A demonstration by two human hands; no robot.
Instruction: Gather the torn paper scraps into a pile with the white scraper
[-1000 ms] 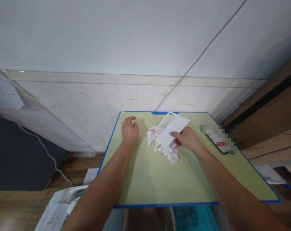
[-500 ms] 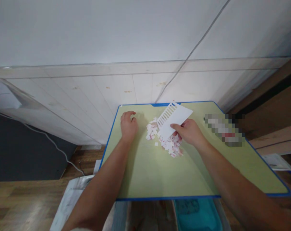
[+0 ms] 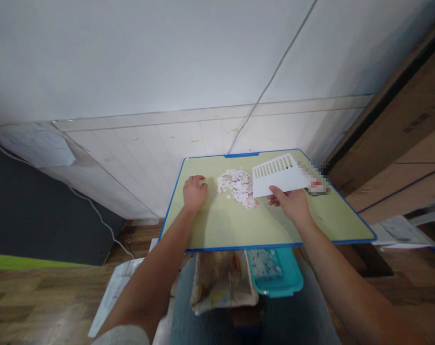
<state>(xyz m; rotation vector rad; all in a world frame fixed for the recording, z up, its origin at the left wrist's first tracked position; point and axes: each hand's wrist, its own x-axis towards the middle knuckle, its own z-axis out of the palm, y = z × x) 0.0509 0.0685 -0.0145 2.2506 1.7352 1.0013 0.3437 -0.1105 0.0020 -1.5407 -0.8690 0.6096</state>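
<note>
My right hand (image 3: 292,201) pinches a white card with a row of long slots (image 3: 275,177), thumb on top and fingers beneath. The card is held over the right part of the table, just right of a loose pile of small white and pinkish paper pieces (image 3: 241,187). To the left of that pile, my left hand (image 3: 195,192) is at the table (image 3: 224,230), its fingers loosely bent and the thumb apart, holding nothing. One small paper piece lies a little apart from the pile.
A blurred-out object (image 3: 316,184) lies at the table's right side, partly behind the card. Below the front edge are a fabric-lined bin (image 3: 224,292) and a turquoise plastic container (image 3: 292,273). A white wall (image 3: 203,62) rises behind the table, with a grey cable (image 3: 271,81) running down it.
My right hand has moved the slotted card rightward, off the paper pile, and turned it so its slots face away from me. My left hand stays near the left edge. The view has shifted.
</note>
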